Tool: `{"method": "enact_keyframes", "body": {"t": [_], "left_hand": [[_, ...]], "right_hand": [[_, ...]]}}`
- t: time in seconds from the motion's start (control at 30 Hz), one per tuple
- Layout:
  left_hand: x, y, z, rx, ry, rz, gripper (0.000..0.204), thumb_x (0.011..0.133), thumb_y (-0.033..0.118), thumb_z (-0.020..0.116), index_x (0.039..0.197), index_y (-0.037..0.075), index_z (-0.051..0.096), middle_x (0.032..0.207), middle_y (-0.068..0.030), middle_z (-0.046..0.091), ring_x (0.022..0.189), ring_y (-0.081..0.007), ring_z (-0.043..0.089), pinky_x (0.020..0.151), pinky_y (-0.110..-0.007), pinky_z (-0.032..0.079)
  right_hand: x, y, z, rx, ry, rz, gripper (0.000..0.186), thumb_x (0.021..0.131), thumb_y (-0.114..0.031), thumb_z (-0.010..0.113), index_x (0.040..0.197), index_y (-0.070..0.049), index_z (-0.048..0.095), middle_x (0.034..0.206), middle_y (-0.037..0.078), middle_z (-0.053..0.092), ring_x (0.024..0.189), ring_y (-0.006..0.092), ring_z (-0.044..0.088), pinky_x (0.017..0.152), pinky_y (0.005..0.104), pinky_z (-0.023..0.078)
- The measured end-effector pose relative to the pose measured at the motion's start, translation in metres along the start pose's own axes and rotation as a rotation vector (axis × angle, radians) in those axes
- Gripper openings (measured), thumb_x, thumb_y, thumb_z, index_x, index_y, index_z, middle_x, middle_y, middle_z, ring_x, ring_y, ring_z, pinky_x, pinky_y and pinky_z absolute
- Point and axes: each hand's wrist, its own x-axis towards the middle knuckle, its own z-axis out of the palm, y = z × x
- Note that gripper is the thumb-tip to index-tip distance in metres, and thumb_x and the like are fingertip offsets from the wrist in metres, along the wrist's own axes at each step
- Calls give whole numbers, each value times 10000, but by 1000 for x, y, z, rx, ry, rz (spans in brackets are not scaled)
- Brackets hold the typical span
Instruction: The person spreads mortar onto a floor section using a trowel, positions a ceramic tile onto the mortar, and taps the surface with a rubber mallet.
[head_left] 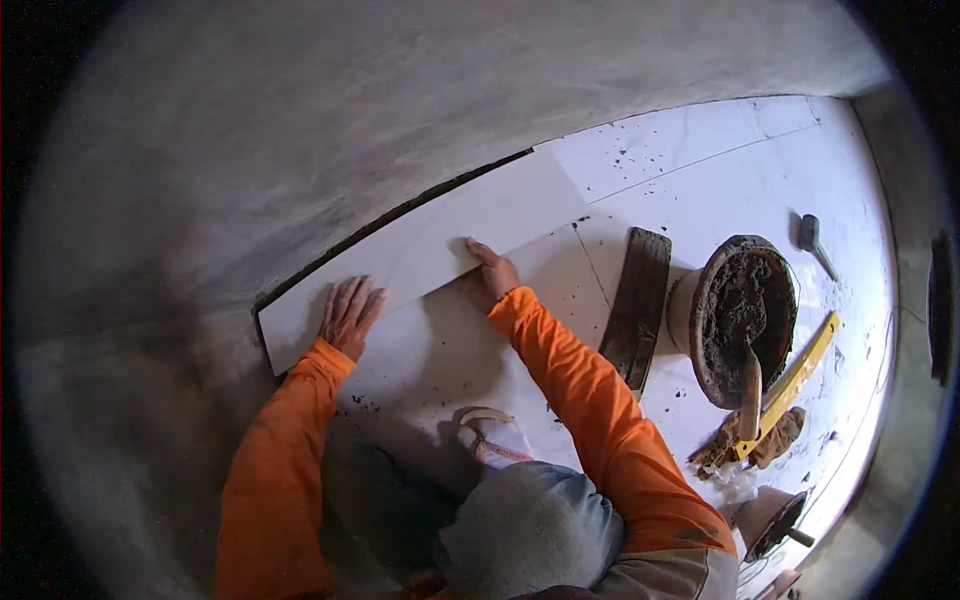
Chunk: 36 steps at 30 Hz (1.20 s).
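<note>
A long white floor tile [430,245] lies beside the grey wall, with a dark gap along its wall side. My left hand [348,318] rests flat on the tile's left part, fingers stretched out. Partway along the near edge, my right hand [492,276] grips the tile, thumb on top and the other fingers mostly hidden below the edge. That edge casts a shadow on the white tiles nearer to me and looks slightly raised there.
A bucket of wet mortar [745,310] with a wooden handle sticking out stands at right. Around it are a dark wooden board [640,300], a mallet [815,240], a yellow level [795,380] and a brown rag [780,438]. Mortar crumbs dot the tiles.
</note>
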Motion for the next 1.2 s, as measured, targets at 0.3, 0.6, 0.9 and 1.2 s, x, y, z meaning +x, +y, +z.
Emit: {"method": "enact_keyframes", "body": {"t": [0.3,0.6,0.9,1.2], "left_hand": [[4,-42,15,-32,18,46,488,744,17,524,1219,102,450,1317,-120,384,1215,-308,357,998,-490,285],[11,-42,19,-77,5,112,626,665,181,716,1219,94,438,1305,-130,394,1195,-315,372,981,-484,302],[-11,-35,20,-50,-16,-100,365,889,258,426,1146,11,506,1314,-149,394,1216,-326,357,1014,-460,250],[-160,-91,96,61,165,-1293,556,855,348,511,1282,15,384,1309,-197,384,1184,-350,388,959,-418,349]], "right_hand": [[21,5,24,21,132,89,324,853,-212,570,1032,42,481,1004,140,538,929,288,546,833,439,448],[-5,-16,-4,-108,13,328,406,866,-310,529,989,78,528,853,199,605,754,299,608,678,386,498],[-13,-118,-20,-1516,773,-1002,286,799,-253,578,977,-30,594,948,180,556,857,314,551,774,403,443],[16,-102,-35,-1848,779,-990,382,784,-337,578,1085,-104,546,996,113,490,939,276,454,802,402,365]]}}
